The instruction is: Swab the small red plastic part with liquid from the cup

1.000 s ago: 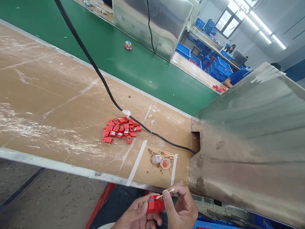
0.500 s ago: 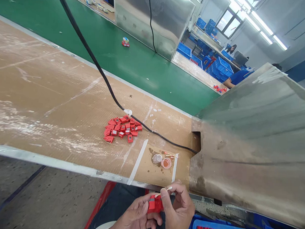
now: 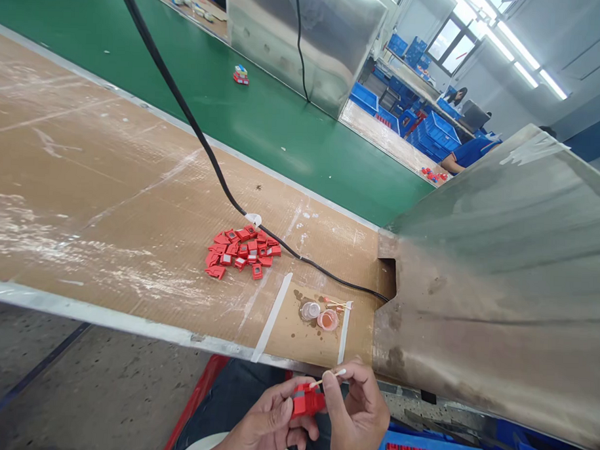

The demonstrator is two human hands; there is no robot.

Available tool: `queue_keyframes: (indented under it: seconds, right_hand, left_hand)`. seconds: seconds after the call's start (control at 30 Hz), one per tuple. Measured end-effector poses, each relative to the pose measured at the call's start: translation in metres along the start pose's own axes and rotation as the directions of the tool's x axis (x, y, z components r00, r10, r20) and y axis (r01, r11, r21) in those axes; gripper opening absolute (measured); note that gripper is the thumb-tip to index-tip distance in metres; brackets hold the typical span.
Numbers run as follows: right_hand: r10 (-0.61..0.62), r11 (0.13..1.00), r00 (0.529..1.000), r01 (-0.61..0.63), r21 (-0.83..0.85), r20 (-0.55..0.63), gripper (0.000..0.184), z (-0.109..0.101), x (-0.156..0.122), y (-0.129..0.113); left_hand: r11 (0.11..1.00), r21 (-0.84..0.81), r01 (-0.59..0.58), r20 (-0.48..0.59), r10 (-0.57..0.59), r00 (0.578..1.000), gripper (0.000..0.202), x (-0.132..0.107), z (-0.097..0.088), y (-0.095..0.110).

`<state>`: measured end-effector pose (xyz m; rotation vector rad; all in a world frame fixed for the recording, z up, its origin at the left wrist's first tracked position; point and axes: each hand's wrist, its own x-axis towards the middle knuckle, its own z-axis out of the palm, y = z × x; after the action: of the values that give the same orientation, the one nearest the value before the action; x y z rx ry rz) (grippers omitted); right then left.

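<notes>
Down at the near edge of the bench, the left hand [image 3: 268, 424] pinched a small red part [image 3: 305, 402] between thumb and fingers, held below the bench's metal rim. The right hand [image 3: 357, 411] gripped a thin swab [image 3: 330, 377], its tip against the part's top. On the brown bench [image 3: 108, 198] lay a heap of red parts [image 3: 241, 251], a black cable [image 3: 204, 149] and two little cups [image 3: 319, 315].

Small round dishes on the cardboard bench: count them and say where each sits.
2. A clear dish and an orange-tinted dish sit side by side between two white tape strips, beyond the hands. None appears hidden.
</notes>
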<state>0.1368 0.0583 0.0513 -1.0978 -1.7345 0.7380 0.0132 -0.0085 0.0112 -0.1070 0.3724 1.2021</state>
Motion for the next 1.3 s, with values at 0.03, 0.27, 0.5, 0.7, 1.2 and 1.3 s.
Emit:
queue_keyframes:
  seconds: [0.03,0.27,0.5,0.7,1.2,1.3]
  right_hand:
    - [-0.013,1.0,1.0,0.013,0.01,0.007,0.013,-0.001,-0.001,0.0]
    - [-0.085,0.996,0.996,0.085,0.041,-0.007,0.017,-0.001,-0.002,-0.005]
    - [-0.151,0.987,0.988,0.152,-0.042,0.024,0.018,0.001,-0.004,-0.004]
    - [-0.19,0.978,0.981,0.193,-0.081,0.034,0.018,0.003,-0.003,-0.005]
    - [-0.196,0.978,0.98,0.198,-0.071,0.025,0.019,0.002,-0.008,-0.009]
    - [-0.207,0.978,0.978,0.207,-0.012,0.001,0.021,0.002,-0.01,-0.008]
  left_hand:
    - [1.0,0.003,-0.001,-0.005,0.001,1.0,0.05,0.0,0.0,0.0]
    - [1.0,0.015,-0.012,-0.038,0.013,0.999,0.051,0.001,-0.004,-0.003]
    - [1.0,0.014,-0.019,-0.054,0.02,0.998,0.052,0.002,-0.005,-0.005]
    - [1.0,0.01,-0.024,-0.064,0.024,0.998,0.052,0.001,-0.002,-0.004]
    - [0.999,-0.019,-0.051,-0.037,0.05,0.998,0.05,0.003,-0.011,-0.008]
    - [0.999,-0.025,-0.047,-0.016,0.047,0.999,0.049,0.003,-0.012,-0.009]
